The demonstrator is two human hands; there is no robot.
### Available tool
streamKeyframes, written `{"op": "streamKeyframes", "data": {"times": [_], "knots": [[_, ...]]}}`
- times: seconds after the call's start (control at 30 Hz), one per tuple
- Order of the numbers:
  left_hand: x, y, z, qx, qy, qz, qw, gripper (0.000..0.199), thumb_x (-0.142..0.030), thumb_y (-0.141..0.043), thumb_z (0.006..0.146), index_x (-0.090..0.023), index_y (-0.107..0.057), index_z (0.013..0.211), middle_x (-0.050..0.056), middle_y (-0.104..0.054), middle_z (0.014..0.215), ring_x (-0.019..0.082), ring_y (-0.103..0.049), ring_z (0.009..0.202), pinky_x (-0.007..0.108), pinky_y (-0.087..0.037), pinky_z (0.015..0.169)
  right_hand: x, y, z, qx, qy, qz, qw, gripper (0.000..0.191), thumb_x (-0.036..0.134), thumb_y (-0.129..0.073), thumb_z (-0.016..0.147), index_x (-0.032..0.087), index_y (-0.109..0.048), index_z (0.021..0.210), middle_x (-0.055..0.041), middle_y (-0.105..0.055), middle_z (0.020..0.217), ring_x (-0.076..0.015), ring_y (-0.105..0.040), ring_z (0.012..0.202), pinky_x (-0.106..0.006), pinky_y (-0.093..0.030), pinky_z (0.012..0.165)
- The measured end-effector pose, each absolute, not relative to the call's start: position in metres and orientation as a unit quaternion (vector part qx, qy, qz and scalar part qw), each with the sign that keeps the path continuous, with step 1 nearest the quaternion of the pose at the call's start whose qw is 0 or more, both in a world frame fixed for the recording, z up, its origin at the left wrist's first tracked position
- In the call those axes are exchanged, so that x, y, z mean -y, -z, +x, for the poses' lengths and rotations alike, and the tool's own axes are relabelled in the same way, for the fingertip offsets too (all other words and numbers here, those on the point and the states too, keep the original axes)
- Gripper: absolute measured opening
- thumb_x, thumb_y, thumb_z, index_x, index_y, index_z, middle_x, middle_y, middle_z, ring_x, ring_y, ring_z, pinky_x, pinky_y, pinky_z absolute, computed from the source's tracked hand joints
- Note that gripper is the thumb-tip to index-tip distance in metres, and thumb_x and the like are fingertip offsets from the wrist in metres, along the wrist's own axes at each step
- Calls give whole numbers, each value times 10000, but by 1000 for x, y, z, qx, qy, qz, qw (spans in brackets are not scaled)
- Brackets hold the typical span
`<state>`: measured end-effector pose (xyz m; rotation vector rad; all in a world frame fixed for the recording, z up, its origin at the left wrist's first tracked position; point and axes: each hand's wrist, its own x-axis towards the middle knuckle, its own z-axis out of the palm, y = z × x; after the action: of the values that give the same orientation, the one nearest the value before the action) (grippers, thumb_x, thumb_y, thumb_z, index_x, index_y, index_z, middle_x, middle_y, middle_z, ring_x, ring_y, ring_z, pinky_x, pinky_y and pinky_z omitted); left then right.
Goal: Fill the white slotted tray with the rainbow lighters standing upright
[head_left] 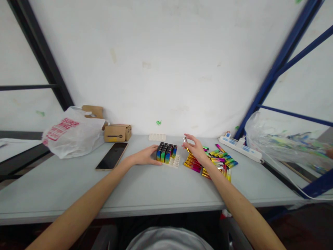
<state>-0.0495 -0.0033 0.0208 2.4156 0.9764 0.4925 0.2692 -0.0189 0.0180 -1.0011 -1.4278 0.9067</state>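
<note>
The right hand (196, 149) is raised over the near-left part of a loose pile of slim, shiny rainbow-coloured pieces (192, 164), and its thumb and forefinger are brought together on one slim silver-coloured piece (185, 140); the other fingers are half spread. This held piece is to the right of a pale, pitted tray (175, 162), and a little farther from the person than the tray's front edge. Its long axis seems nearly upright, with the upper end leaning to the left, though the lower part is partly covered by the fingers, so the exact tilt I cannot tell. In the tray, a compact group of upright blue-green-yellow pieces with dark tops (163, 158) takes the left and back part, while the pits are visible along the right and front, on the side which faces the right hand. So the relation which matters is sideways: the visible pits lie to the left of the held piece, and the right hand is the nearer one to them. The left hand (145, 156) is curved, thumb apart from the fingers, at the left side of the group; whether it grips or only steadies, I cannot tell.
</note>
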Motion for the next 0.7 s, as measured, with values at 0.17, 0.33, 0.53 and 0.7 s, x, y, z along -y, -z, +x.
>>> {"op": "streamKeyframes", "data": {"times": [0.17, 0.33, 0.53, 0.7], "knots": [[3, -20, -50, -348, -183, 888, 239, 916, -669, -861, 767, -194, -589, 1501, 148, -586, 1567, 384, -563, 1425, 475, -402, 1265, 28, -26, 261, 582, -420, -424, 553, 680, 492, -866, 716, 213, -670, 1305, -72, -743, 1075, -191, -721, 820, -367, -585, 832], [2, -19, -50, -345, -180, 891, 235, 946, -662, -864, 767, -172, -572, 1521, 161, -548, 1607, 392, -530, 1459, 474, -372, 1284, 39, -35, 251, 584, -458, -413, 528, 511, 649, -777, 787, 208, -630, 997, 37, -595, 760, -122, -553, 622, -256, -465, 591], [3, -20, -48, -345, -181, 890, 238, 946, -671, -853, 777, -162, -569, 1522, 161, -552, 1604, 375, -530, 1462, 447, -369, 1282, 49, -39, 242, 555, -528, -444, 464, 578, 798, -659, 835, 237, -521, 845, 119, -289, 585, -65, -200, 450, -196, -143, 420], [3, -20, -49, -348, -179, 888, 241, 886, -665, -853, 780, -179, -613, 1480, 141, -560, 1598, 376, -543, 1444, 447, -384, 1274, 45, -32, 237, 537, -518, -463, 478, 613, 776, -487, 911, 268, -315, 614, 96, -217, 498, -73, -164, 421, -227, -109, 411]]}}
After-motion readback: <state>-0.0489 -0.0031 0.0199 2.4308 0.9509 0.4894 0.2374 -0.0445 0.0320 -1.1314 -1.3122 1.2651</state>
